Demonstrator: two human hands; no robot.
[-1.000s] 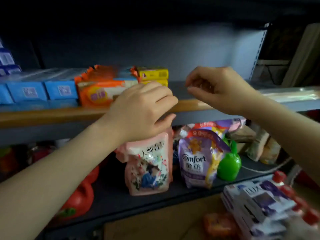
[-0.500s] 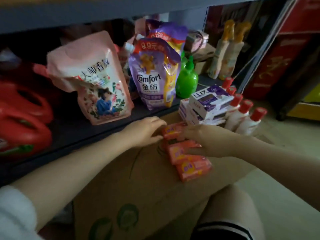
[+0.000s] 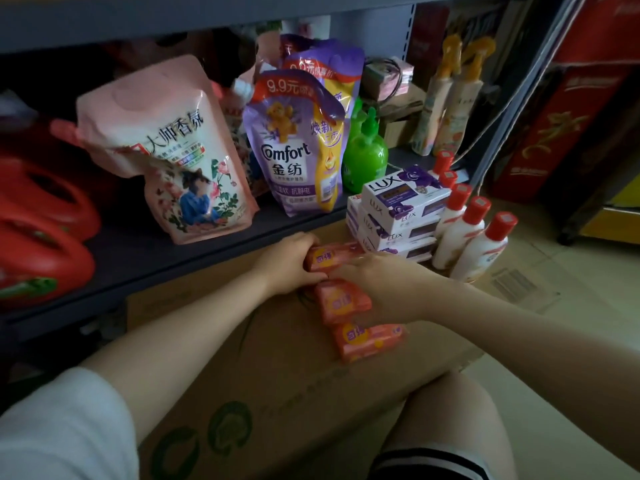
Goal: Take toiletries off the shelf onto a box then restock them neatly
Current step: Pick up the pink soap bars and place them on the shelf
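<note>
orange soap bars (image 3: 349, 301), glossy wrappers, yellow labels

A dark grey metal shelving unit (image 3: 145, 261) fills the left and middle of the view, its upper board (image 3: 207, 19) casting the space beneath it into shadow. To the right of the unit's perforated upright (image 3: 512, 109) stand tall red cartons (image 3: 568, 123) with gold lettering, dimly lit, and what may be a yellow-edged stand low beside them. Below and to the right of the shelving unit lies a pale tiled floor (image 3: 568, 327), brighter than everything around it.
</note>
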